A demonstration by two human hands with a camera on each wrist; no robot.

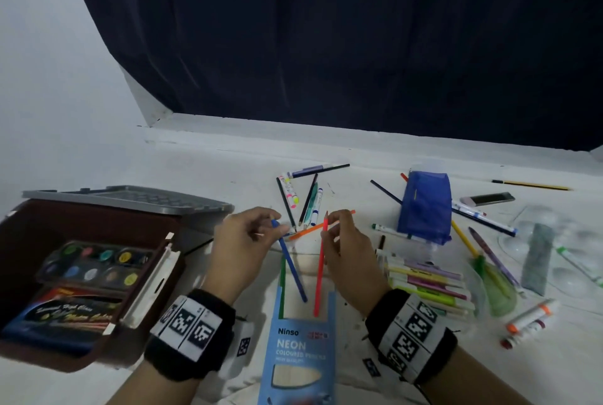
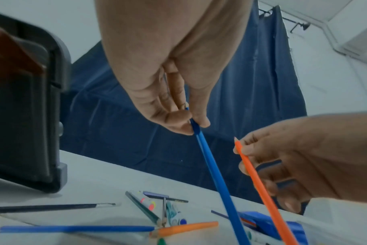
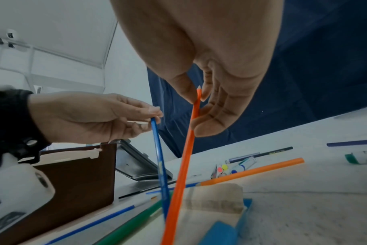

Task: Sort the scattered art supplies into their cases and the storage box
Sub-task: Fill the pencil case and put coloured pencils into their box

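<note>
My left hand [image 1: 257,235] pinches the top end of a blue pencil [image 1: 291,264] between thumb and fingertips; the pencil's lower end points into the open mouth of the light-blue neon pencil box [image 1: 298,349]. My right hand [image 1: 339,241] pinches a red-orange pencil [image 1: 320,266] near its tip, its lower end also in the box mouth. A green pencil [image 1: 282,277] sticks out of the box on the left. An orange pencil [image 1: 313,228] lies on the table behind both hands. In the wrist views the blue pencil [image 2: 210,164] and the orange-red pencil [image 3: 184,159] hang steeply downward.
A brown storage box [image 1: 137,228] with a paint palette inside stands open at the left, its grey lid [image 1: 130,197] behind. Loose pens and markers [image 1: 303,199] lie beyond the hands. A blue pouch [image 1: 424,208], a marker pack [image 1: 427,287] and a phone [image 1: 487,199] sit right.
</note>
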